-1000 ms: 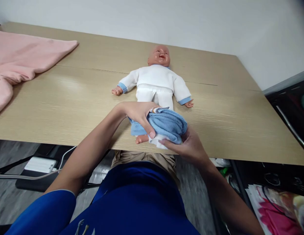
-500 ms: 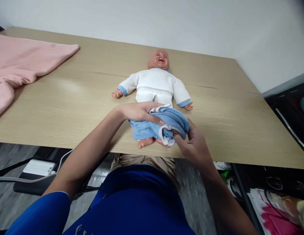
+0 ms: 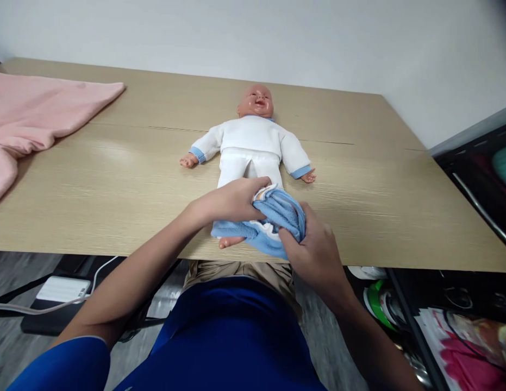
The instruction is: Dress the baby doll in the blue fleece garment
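Observation:
A baby doll lies on its back on the wooden table, head toward the wall and feet toward me. It wears a white top with blue cuffs and white trousers. Over its lower legs is a bunched light-blue terry garment with white trim; its exact kind cannot be told. My left hand grips the garment's upper left side, fingers partly hidden by the cloth. My right hand is closed on its right side, the thumb pressed on the gathered cloth. One doll foot shows below the garment; the other is hidden.
A pink cloth lies on the left of the table. Below the front edge, a white power bank with a cable sits at left. Under the right side stands a dark drawer unit holding assorted items.
Both hands have gathered the blue garment into a tighter bunch. Its lower part now hangs over the doll's right-hand foot in view, which showed before. The view has shifted slightly.

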`<state>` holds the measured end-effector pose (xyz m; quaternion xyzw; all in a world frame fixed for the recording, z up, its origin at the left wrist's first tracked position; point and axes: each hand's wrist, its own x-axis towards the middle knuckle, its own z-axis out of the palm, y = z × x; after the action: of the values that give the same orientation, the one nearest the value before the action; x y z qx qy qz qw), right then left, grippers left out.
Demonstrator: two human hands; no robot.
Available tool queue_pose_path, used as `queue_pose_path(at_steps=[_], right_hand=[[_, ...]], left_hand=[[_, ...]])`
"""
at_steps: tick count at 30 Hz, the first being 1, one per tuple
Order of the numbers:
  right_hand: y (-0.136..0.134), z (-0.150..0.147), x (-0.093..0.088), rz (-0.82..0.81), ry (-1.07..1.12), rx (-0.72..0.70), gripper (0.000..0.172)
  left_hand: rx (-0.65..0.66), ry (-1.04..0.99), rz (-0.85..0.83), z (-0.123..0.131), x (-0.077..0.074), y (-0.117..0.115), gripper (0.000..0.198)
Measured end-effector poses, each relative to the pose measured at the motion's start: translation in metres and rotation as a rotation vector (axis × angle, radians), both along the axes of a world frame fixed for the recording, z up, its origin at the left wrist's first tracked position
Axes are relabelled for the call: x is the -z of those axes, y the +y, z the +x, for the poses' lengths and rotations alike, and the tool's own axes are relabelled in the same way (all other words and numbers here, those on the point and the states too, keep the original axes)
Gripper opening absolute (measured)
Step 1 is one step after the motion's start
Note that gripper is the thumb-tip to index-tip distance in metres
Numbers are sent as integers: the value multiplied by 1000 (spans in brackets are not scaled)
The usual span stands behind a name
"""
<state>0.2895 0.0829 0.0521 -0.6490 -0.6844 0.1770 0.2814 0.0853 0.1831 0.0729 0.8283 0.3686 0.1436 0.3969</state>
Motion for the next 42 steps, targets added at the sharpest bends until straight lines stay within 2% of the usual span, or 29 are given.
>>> queue_pose_path(at_steps=[4, 7, 10, 14, 16, 20, 24, 28, 33, 38, 42], right_hand=[[-20, 1, 8, -9, -153, 30, 24], [-26, 3, 20, 107, -203, 23, 21], [-27, 6, 32, 164, -134, 58, 27], [-25, 7, 39, 14, 34, 160, 30], [-25, 7, 37, -30, 116, 171, 29], [-23, 4, 35, -63, 299, 85, 31], [-14, 2, 45, 0, 347, -16, 31], [-7, 2, 56, 1, 397, -51, 35], [-12, -7, 56, 64, 395, -14, 33], [-20, -19, 55, 159, 324, -73, 46], [-19, -23, 62, 255, 330, -40, 42]], left_hand=[[-10, 184, 160, 7, 2, -15, 19], [-11, 252, 243, 11, 8, -23, 26], [-12, 266, 278, 13, 15, -25, 33], [-59, 306, 239, 14, 21, -24, 37], [-75, 245, 186, 12, 22, -23, 41], [-75, 58, 88, 3, 25, -19, 48], [-64, -31, 22, -6, 26, -15, 52], [-26, -110, -34, -11, 26, -12, 56], [-12, -148, -44, -12, 26, -13, 62], [-10, -118, -15, -13, 26, -14, 65], [29, -225, -37, -14, 29, -9, 63]])
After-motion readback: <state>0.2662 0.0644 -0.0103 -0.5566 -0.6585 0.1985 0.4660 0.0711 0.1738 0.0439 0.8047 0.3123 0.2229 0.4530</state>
